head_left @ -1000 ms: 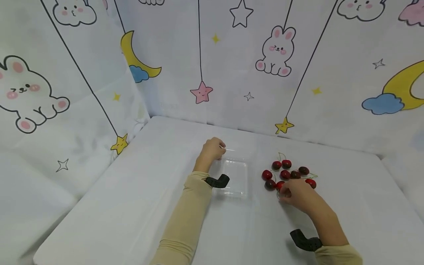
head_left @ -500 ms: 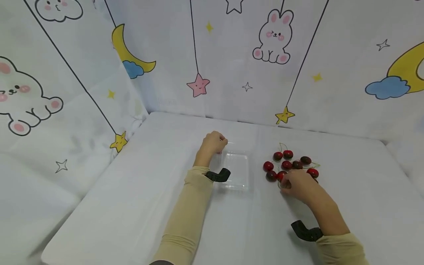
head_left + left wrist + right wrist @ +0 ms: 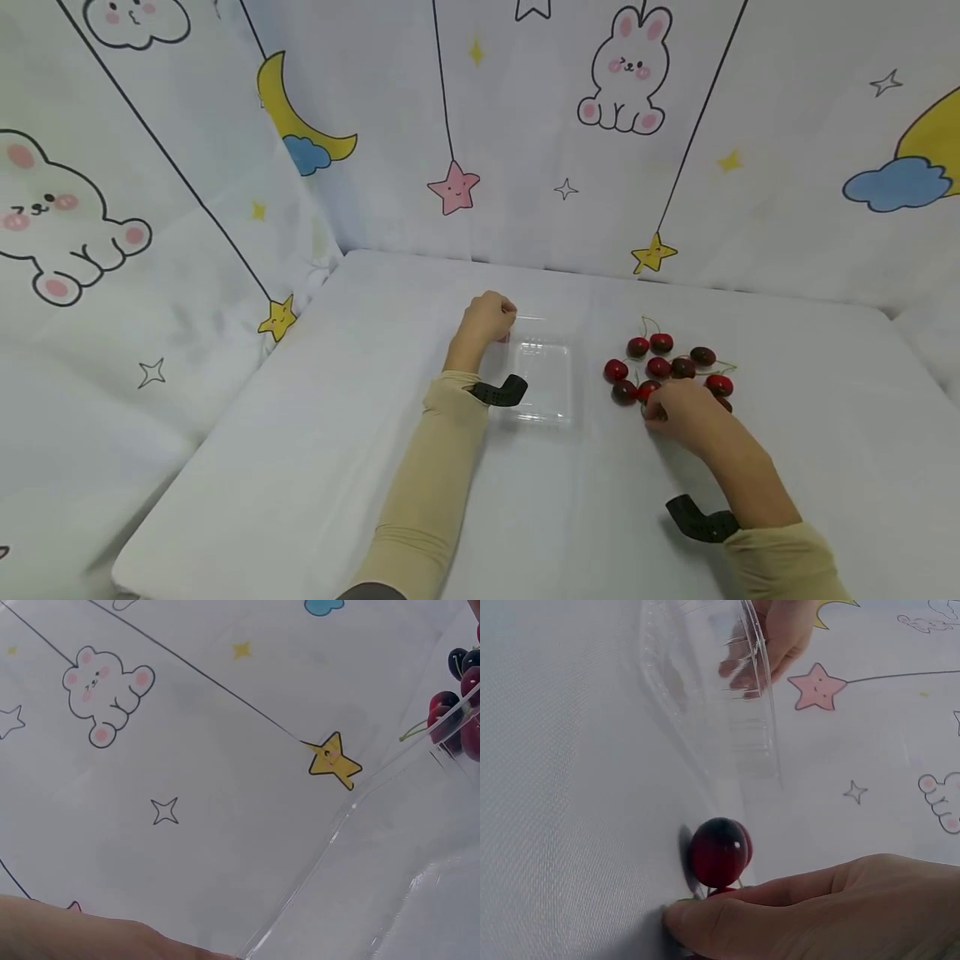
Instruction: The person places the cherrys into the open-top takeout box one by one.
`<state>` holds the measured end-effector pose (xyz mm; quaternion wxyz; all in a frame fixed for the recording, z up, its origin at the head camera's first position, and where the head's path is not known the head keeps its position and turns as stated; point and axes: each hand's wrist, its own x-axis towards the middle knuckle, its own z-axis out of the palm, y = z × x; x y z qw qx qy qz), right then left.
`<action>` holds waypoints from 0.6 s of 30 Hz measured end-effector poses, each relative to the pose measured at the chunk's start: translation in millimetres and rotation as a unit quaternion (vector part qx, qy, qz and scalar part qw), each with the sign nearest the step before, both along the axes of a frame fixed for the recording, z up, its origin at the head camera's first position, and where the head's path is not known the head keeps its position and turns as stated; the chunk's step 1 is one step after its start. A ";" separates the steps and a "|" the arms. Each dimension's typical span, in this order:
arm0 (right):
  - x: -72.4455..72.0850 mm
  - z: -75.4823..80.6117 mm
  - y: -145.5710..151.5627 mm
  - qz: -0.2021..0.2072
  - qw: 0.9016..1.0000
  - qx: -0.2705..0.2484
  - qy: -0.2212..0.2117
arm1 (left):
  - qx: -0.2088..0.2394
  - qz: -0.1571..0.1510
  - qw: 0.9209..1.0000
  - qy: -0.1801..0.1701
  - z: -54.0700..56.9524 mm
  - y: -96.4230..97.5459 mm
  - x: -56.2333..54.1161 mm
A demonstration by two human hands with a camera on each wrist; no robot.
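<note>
A clear plastic box [image 3: 546, 379] sits on the white table, its rim also crossing the left wrist view. My left hand [image 3: 486, 321] grips the box's far left rim; in the right wrist view its fingers [image 3: 750, 675] show through the clear wall. To the box's right lies a loose group of dark red cherries [image 3: 658, 367], several with green stems. At their near side, my right hand [image 3: 690, 417] has thumb and finger together on the stem of a cherry [image 3: 718, 853]. The stem is mostly hidden by the fingertips.
The white table [image 3: 300, 467] runs back to a fabric backdrop [image 3: 517, 108] printed with rabbits, stars and moons. Another fabric wall rises along the left side. Black curved camera mounts [image 3: 701, 521] stick out from both wrists.
The head view has tilted slightly down and shifted, so the scene sits higher in it. Both hands keep their places at the box and at the cherries.
</note>
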<state>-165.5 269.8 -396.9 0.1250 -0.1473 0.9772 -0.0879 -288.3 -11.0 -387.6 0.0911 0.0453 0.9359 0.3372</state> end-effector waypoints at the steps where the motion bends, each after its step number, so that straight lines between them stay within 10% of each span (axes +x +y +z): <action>1: 0.7 -0.2 0.0 0.001 1.000 0.001 -0.001 | 0.001 0.000 1.000 -0.001 -1.1 0.1 0.6; 18: 9.0 -1.0 -2.9 -0.021 1.000 -0.008 0.000 | 0.001 -0.006 1.000 -0.004 -0.3 2.7 2.7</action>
